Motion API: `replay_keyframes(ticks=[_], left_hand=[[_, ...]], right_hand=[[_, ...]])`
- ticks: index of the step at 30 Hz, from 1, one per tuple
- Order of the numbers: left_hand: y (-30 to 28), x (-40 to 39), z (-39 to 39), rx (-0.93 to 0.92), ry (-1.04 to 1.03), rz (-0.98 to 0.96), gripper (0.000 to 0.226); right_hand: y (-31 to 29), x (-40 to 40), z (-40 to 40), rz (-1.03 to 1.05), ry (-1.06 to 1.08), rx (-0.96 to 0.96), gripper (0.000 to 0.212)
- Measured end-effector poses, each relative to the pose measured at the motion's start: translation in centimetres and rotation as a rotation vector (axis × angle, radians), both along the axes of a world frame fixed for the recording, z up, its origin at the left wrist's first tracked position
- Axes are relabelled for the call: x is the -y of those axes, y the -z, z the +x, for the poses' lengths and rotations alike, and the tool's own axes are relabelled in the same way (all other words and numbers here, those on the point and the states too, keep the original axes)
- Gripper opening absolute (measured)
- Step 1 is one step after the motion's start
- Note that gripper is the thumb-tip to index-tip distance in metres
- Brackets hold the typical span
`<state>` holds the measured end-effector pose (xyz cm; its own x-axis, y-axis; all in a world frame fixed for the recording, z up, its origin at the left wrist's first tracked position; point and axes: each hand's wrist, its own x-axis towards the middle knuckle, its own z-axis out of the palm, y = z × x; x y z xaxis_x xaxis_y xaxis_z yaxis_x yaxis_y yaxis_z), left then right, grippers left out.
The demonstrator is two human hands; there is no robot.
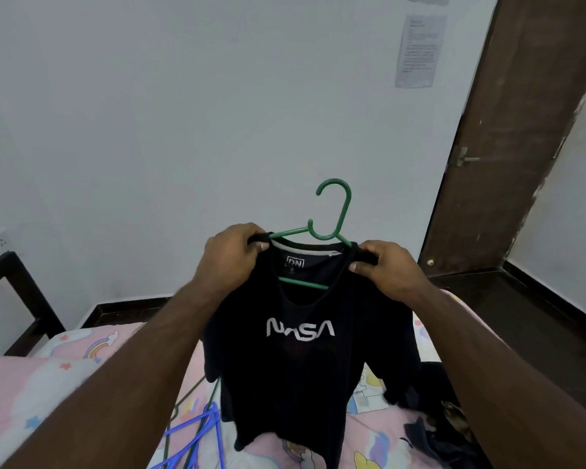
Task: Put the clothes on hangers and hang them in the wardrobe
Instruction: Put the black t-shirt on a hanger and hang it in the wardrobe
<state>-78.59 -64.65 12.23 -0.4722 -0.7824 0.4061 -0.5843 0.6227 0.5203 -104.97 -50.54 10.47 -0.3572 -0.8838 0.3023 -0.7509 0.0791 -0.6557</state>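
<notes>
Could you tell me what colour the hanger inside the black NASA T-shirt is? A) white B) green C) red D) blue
B: the hanger whose hook rises above the collar of the T-shirt is green, while the left hand and right hand grip the shirt's shoulders; the blue hangers lie on the bed below.

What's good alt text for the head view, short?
Two hands, left hand and right hand, hold a black NASA T-shirt by its shoulders on a green hanger, above a pink-sheeted bed with blue hangers on it.
</notes>
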Motion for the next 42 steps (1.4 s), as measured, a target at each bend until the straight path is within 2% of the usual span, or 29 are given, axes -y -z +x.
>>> replay_keyframes(ticks=[3,6,8,12,15,18,20,22,24,29,34,38,42], left_hand=[[0.3,0.0,0.1,0.073,-0.003,0.049,0.007],[0.4,0.0,0.8,-0.058,-0.054,-0.004,0.01],[0.4,-0.1,1.2,-0.081,-0.02,0.04,0.01],[0.9,-0.6,0.9,-0.046,0.006,0.093,0.012],[1.4,-0.7,1.0,-0.085,-0.005,0.105,0.011],[1.5,-0.6,1.4,-0.129,-0.029,0.105,0.011],[1.4,-0.5,1.6,-0.137,-0.032,0.132,0.01],[1.2,-0.6,1.5,-0.104,-0.012,0.14,0.011],[0.9,-0.6,1.3,-0.072,-0.007,0.114,0.016],[-1.0,-0.7,0.3,-0.025,0.026,0.081,0.025],[-2.8,-0.3,1.3,-0.144,-0.011,0.146,0.019],[-2.7,-1.7,-0.7,-0.159,0.079,0.079,0.019],[-1.8,-1.3,-0.3,-0.081,0.092,0.193,0.031]], right_hand=[[-0.5,0.3,-0.2,0.006,0.034,0.027,0.02],[-0.7,0.1,-0.6,0.14,-0.004,-0.073,0.025],[-1.1,0.2,-0.6,0.084,-0.017,-0.072,0.023],[-1.7,0.9,0.3,0.013,-0.141,0.107,0.015],[-1.7,1.3,0.4,-0.028,-0.161,0.194,0.027],[-1.5,1.2,-0.3,0.107,-0.136,0.076,0.041],[-1.2,1.3,-0.4,0.207,-0.101,-0.025,0.03],[-1.1,1.4,0.1,0.135,-0.042,-0.047,0.012],[-1.0,1.5,0.6,0.04,-0.018,-0.019,0.006],[-1.2,1.4,0.6,0.062,-0.006,-0.06,0.006],[-1.0,0.8,0.1,0.081,-0.012,-0.111,0.01],[-0.9,1.1,1.3,0.017,-0.036,-0.04,0.004],[-0.9,1.2,1.3,-0.02,-0.032,0.02,0.003]])
